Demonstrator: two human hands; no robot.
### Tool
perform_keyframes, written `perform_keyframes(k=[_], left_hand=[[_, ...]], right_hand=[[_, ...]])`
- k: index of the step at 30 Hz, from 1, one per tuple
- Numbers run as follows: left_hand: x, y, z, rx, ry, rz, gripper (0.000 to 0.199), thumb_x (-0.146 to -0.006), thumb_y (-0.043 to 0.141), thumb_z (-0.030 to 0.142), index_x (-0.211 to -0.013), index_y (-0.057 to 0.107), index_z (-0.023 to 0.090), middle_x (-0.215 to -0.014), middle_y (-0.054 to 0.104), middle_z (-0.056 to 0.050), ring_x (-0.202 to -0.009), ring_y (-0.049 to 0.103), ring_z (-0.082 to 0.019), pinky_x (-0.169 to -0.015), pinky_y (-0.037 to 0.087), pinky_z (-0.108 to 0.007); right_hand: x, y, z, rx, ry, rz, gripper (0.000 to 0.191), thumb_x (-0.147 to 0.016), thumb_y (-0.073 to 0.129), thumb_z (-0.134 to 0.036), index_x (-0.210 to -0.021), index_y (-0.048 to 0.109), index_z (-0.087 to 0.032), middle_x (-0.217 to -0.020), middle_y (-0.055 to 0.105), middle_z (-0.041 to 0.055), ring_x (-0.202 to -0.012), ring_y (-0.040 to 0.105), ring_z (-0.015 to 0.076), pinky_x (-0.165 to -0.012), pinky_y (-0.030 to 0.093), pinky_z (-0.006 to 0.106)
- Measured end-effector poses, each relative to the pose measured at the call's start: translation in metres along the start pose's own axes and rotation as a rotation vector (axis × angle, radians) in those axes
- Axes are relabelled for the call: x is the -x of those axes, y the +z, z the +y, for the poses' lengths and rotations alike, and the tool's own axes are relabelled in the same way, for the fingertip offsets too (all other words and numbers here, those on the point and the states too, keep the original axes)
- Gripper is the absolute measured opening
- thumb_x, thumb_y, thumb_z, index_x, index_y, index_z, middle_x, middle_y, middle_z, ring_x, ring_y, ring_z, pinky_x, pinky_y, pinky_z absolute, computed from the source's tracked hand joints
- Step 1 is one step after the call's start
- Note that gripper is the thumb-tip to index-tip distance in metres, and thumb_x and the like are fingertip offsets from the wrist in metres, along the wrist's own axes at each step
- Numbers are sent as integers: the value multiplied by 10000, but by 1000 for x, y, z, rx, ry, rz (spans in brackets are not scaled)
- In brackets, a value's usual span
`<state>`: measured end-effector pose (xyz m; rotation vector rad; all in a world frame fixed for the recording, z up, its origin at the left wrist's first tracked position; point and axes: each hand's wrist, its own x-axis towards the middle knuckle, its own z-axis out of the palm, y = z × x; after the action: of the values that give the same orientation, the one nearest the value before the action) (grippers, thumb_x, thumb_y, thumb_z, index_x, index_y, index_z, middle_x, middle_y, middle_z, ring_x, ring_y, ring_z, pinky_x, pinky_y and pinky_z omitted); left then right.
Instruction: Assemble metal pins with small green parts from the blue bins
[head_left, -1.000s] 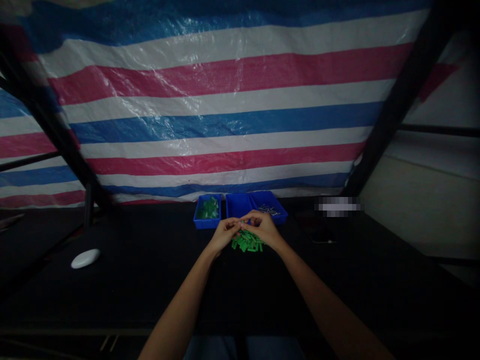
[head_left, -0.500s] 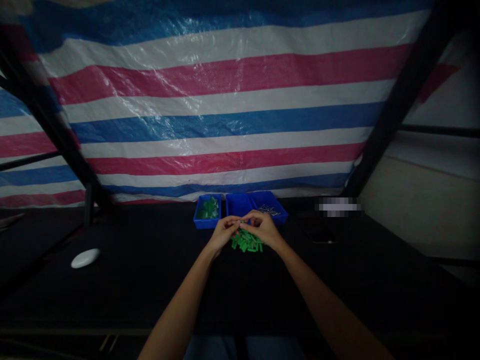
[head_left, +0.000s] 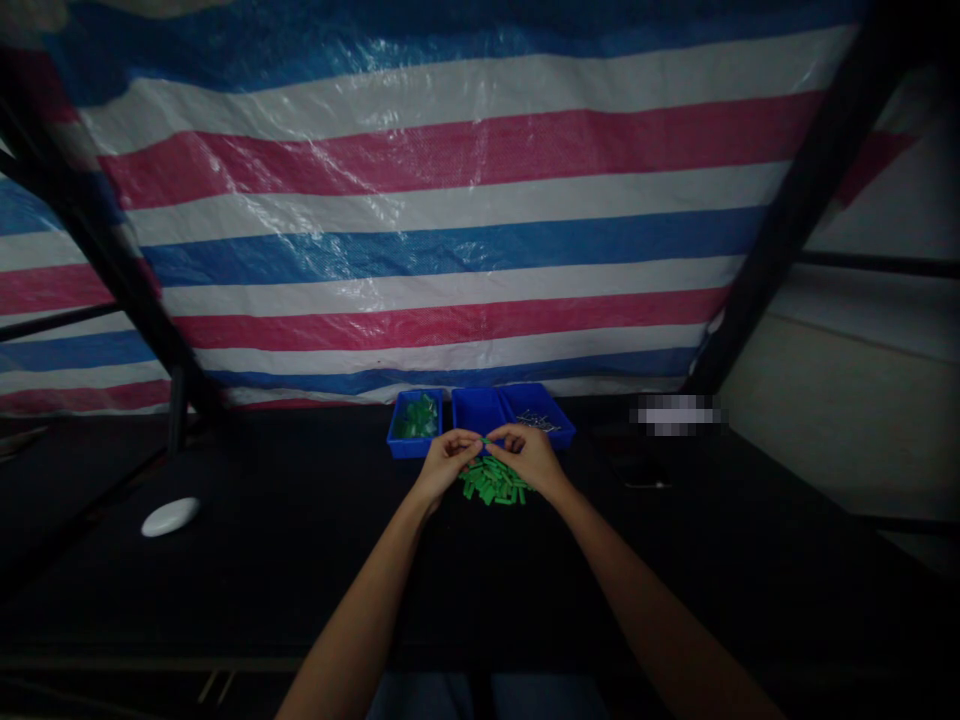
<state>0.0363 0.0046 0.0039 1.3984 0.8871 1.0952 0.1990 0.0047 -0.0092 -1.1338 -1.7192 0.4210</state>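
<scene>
Between the fingertips of both hands is a small green piece [head_left: 485, 440], too small to make out in detail. My left hand [head_left: 448, 462] pinches it from the left, and my right hand [head_left: 526, 455] pinches it from the right. Just below and behind the fingers lies a pile of small green strip-like pieces [head_left: 495, 482] on the black table. Part of the pile is hidden by the hands.
A small blue bin [head_left: 414, 449] with clear and green pieces stands behind my left hand. Beside it, a divided blue tray [head_left: 562, 437] holds thin metal pieces in its right section. A white oval object [head_left: 171, 517] lies left; a dark phone-like object [head_left: 645, 470] lies right.
The fingertips have drawn slightly apart, and the green piece between them shows more clearly. My right hand has lowered a little. The pile and bins look the same.
</scene>
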Motion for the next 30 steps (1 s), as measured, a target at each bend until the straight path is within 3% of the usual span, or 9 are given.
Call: perform_keyframes(k=[13, 18, 23, 30], left_hand=[[2, 0, 2, -21, 10, 2, 335, -625, 660, 363, -869, 657, 134, -693, 612, -42, -557, 485, -89, -502, 340, -194], [0, -3, 2, -80, 28, 5, 326, -634, 647, 366, -860, 657, 132, -661, 598, -31, -524, 463, -85, -492, 323, -201], [0, -12, 2, -395, 180, 1, 286, -678, 604, 354, -866, 651, 143, -735, 599, -42, -536, 450, -90, -501, 317, -207], [12, -7, 2, -852, 341, -149, 178, -714, 563, 300, -827, 644, 189, -773, 604, -44, -660, 527, -149, -588, 364, -234]], right_hand=[[-1, 3, 3, -66, 25, -11, 186, -679, 586, -292, -817, 665, -197, -757, 663, 37, -637, 573, 147, -534, 425, 244], [-1, 0, 2, -63, 35, -20, 198, -683, 582, -292, -835, 664, -193, -716, 652, 30, -594, 547, 134, -521, 409, 239], [-5, -10, 1, -52, 0, 42, 204, -705, 560, -284, -847, 660, -177, -732, 635, 31, -540, 483, 109, -522, 392, 235], [-6, -18, 9, 147, -2, 110, 212, -745, 514, -287, -868, 663, -200, -734, 583, 21, -496, 433, 95, -515, 364, 236]])
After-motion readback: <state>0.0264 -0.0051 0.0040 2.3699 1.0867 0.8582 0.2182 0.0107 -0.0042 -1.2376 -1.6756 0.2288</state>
